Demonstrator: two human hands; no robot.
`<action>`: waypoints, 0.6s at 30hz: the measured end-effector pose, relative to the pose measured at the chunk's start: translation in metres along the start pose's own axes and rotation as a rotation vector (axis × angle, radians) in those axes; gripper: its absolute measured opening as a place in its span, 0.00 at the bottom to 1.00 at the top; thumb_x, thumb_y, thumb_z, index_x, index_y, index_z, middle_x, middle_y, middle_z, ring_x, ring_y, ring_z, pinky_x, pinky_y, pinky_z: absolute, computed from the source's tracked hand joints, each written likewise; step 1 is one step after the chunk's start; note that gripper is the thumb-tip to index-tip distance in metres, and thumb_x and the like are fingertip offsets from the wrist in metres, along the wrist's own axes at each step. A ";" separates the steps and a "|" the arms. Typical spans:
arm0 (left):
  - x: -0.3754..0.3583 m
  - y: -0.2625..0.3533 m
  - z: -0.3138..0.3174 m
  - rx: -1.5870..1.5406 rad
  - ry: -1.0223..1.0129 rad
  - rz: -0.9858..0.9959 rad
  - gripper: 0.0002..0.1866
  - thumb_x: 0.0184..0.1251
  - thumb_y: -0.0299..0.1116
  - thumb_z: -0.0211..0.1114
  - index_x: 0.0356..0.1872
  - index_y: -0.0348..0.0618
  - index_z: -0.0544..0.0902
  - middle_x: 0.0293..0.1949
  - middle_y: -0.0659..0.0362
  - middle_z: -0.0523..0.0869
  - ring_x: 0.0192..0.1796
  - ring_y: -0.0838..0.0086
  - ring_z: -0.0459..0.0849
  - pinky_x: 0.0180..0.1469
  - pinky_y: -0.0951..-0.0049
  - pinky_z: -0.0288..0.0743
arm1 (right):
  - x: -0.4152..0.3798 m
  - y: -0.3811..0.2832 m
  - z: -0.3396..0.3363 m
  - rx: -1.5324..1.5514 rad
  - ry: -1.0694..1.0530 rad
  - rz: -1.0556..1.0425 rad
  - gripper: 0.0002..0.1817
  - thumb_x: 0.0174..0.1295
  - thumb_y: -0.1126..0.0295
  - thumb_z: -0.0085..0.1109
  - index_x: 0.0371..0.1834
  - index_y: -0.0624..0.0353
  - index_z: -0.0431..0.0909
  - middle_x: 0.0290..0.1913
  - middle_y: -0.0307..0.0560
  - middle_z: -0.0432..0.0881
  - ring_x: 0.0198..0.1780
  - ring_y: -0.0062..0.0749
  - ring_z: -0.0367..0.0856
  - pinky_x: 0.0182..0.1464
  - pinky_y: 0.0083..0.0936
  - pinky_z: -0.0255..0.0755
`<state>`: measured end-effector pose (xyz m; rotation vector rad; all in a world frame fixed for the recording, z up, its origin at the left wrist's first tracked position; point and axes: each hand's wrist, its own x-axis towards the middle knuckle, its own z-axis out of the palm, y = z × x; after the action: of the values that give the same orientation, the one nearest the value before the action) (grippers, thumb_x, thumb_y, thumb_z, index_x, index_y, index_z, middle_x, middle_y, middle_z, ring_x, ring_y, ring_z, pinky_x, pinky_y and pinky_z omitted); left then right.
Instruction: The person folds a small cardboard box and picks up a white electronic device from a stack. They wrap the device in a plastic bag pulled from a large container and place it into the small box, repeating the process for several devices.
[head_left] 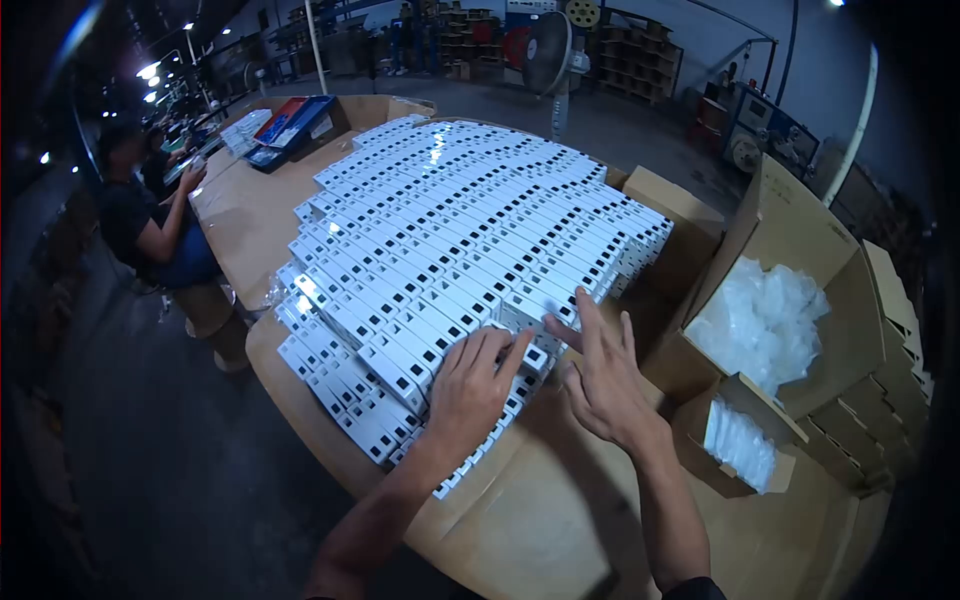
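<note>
White rectangular plastic cases with small dark square openings at their ends lie in close rows, stacked in layers on the table. My left hand is at the near edge of the stack, its fingers bent and close together around a white case, the thumb pointing to the right. Part of that case is hidden by the fingers. Just to the right, my right hand is open beside the stack's near right corner. Its fingers are spread and point forward, with nothing between them.
At right stand a large carton of clear plastic bags and a smaller box of bags. Blue and red trays lie on the far left of the brown tabletop. A person sits at left; a fan stands behind.
</note>
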<state>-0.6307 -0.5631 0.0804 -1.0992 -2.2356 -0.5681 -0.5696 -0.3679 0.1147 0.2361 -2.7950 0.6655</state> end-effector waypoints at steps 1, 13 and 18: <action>0.000 0.000 -0.001 0.008 -0.009 -0.002 0.24 0.61 0.21 0.63 0.60 0.38 0.84 0.49 0.56 0.81 0.55 0.63 0.82 0.56 0.64 0.76 | 0.000 -0.001 0.000 -0.013 0.000 -0.004 0.46 0.66 0.72 0.50 0.84 0.69 0.37 0.75 0.46 0.76 0.85 0.55 0.48 0.80 0.72 0.35; -0.021 0.066 -0.039 -0.256 0.109 0.070 0.24 0.40 0.13 0.76 0.45 0.38 0.88 0.49 0.51 0.80 0.60 0.49 0.81 0.60 0.51 0.79 | -0.106 -0.015 -0.042 0.884 -0.021 0.384 0.35 0.81 0.57 0.51 0.86 0.53 0.51 0.68 0.54 0.76 0.67 0.39 0.76 0.64 0.37 0.75; 0.003 0.122 -0.030 -0.404 0.061 0.287 0.16 0.50 0.17 0.77 0.43 0.38 0.88 0.52 0.51 0.80 0.59 0.49 0.82 0.56 0.55 0.83 | -0.150 -0.008 -0.046 1.340 0.102 0.343 0.26 0.83 0.61 0.49 0.80 0.53 0.64 0.61 0.43 0.78 0.57 0.25 0.79 0.57 0.26 0.77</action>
<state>-0.5236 -0.5101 0.1192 -1.5479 -1.9074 -0.9382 -0.4149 -0.3390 0.1145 -0.0625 -1.8320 2.4065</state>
